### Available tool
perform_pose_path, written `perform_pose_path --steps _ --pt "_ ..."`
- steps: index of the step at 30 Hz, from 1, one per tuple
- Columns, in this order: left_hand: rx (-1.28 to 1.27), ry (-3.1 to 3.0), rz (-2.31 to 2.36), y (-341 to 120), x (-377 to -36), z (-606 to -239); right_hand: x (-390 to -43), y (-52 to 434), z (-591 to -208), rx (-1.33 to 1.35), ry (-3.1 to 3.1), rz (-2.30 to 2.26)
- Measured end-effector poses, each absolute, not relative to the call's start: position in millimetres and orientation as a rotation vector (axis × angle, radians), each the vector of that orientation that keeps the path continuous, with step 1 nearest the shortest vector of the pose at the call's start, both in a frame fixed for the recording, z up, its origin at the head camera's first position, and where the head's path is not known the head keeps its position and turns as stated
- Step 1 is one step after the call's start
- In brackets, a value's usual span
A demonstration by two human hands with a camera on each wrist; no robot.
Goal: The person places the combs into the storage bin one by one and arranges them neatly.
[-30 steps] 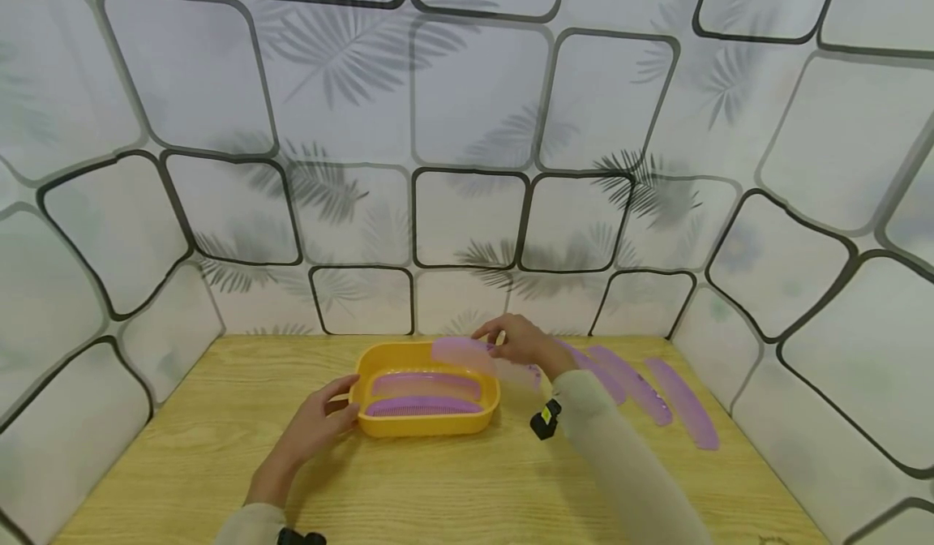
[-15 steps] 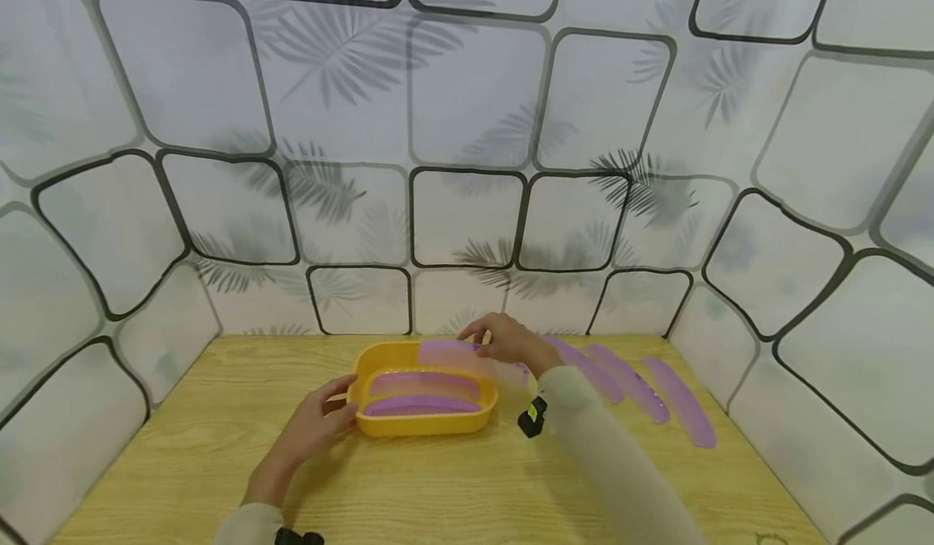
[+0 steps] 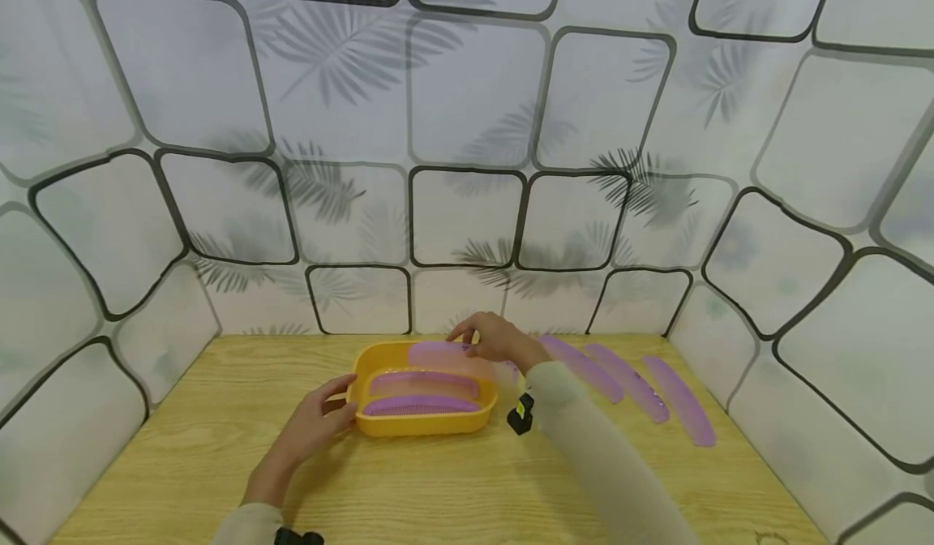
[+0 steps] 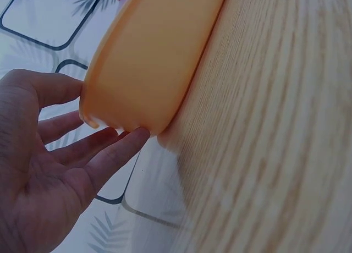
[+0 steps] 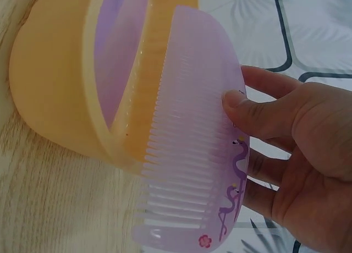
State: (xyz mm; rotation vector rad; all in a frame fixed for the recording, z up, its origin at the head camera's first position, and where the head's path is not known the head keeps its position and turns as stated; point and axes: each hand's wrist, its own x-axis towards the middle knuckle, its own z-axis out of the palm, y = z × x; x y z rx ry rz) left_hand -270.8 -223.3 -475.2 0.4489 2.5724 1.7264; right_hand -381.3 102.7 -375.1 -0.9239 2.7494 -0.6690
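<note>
Carried leftward over the last second, the purple comb (image 3: pixel 456 358) now over the far rim of the yellow basket (image 3: pixel 423 425), pinched in the right hand (image 3: pixel 496 338). Left hand (image 3: pixel 314 427) still open-fingered against the basket's near-left end on the bench (image 3: pixel 438 488); two combs already inside, three lying to the right.

Glossy orange plastic tray (image 3: pixel 423 425), translucent lilac plastic comb (image 5: pixel 192 154), matt wood-grain table (image 3: pixel 452 488).

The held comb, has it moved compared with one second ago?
Yes. The comb in the right hand has shifted left, farther over the yellow tray, which stayed in place under the left hand.
</note>
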Motion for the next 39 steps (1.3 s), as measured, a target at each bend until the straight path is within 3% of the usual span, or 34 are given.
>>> perform_pose_path --steps 39 --pt "0.432 2.543 1.751 -224 -272 -475 -401 56 -381 -0.937 2.724 -0.526"
